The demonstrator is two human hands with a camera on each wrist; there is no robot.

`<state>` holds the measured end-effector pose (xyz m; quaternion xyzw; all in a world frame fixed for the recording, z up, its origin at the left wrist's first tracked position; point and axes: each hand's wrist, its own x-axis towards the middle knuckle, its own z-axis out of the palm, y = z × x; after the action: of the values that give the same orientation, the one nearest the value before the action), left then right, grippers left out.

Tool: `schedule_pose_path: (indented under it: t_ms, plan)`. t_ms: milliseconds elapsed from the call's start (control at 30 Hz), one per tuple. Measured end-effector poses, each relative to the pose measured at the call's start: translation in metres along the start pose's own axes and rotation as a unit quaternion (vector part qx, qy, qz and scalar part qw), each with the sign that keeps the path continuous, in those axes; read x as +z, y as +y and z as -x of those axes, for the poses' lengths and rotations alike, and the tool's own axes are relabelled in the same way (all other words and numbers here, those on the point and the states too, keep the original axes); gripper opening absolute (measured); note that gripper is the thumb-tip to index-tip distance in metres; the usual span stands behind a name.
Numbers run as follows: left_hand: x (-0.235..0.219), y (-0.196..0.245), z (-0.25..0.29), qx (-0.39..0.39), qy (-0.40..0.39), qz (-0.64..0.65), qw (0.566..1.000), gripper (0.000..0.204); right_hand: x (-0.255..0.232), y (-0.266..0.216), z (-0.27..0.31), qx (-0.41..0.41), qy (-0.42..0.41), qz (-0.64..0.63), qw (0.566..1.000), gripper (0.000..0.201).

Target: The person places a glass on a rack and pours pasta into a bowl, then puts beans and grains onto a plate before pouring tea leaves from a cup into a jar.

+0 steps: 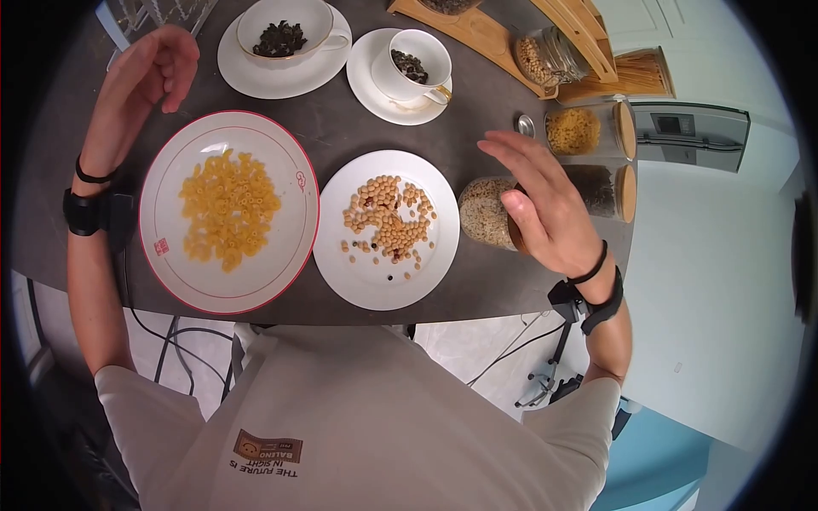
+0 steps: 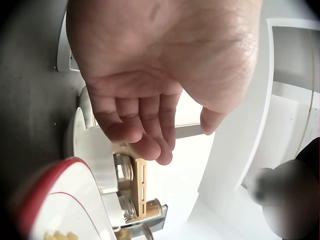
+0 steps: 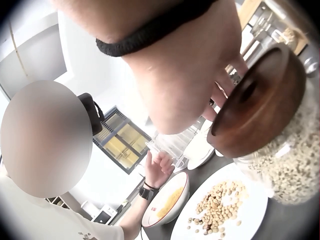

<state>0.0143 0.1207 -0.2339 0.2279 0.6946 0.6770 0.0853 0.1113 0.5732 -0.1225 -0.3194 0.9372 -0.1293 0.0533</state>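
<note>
My left hand [image 1: 141, 85] is raised beside the upper left of a red-rimmed plate [image 1: 170, 175] holding yellow pasta [image 1: 228, 209]. Its fingers are loosely bent, and the palm in the left wrist view holds nothing. On the right, my other hand [image 1: 550, 204] hovers by a glass jar of pale grains [image 1: 487, 213], fingers extended and thumb apart. From the head view it covers part of that jar. A dark wooden lid [image 3: 267, 100] sits on the jar in the right wrist view, overlapping those fingers. Between the hands lies a white plate [image 1: 362, 285] with yellowish beans [image 1: 396, 226].
Two white cups, a wider one [image 1: 247, 30] and a smaller one [image 1: 388, 81], contain dark leaves and stand on saucers at the back. To the right are a pasta jar [image 1: 573, 129], a dark-filled jar [image 1: 596, 189], a small metal spoon [image 1: 525, 126] and a wooden rack [image 1: 460, 38].
</note>
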Motion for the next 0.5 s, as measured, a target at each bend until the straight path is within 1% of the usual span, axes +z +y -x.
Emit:
schedule_pose_path:
  t_ms: [100, 300, 467, 500]
  plan:
    - [0.001, -0.001, 0.0, -0.006, 0.008, 0.001, 1.0, 0.057, 0.011, 0.005, -0.002, 0.0, 0.009, 0.024, 1.0, 0.041]
    - [0.0, -0.002, 0.0, -0.014, 0.007, -0.012, 1.0, 0.059, 0.019, 0.006, -0.004, 0.017, 0.011, 0.003, 1.0, 0.028]
    - [-0.001, -0.003, -0.001, -0.021, 0.009, -0.026, 0.999, 0.062, 0.022, 0.006, -0.006, 0.023, 0.034, -0.016, 0.999, 0.024]
    - [-0.002, -0.004, 0.0, -0.014, 0.005, -0.022, 1.0, 0.059, 0.022, 0.007, -0.006, 0.022, 0.036, -0.016, 0.999, 0.024]
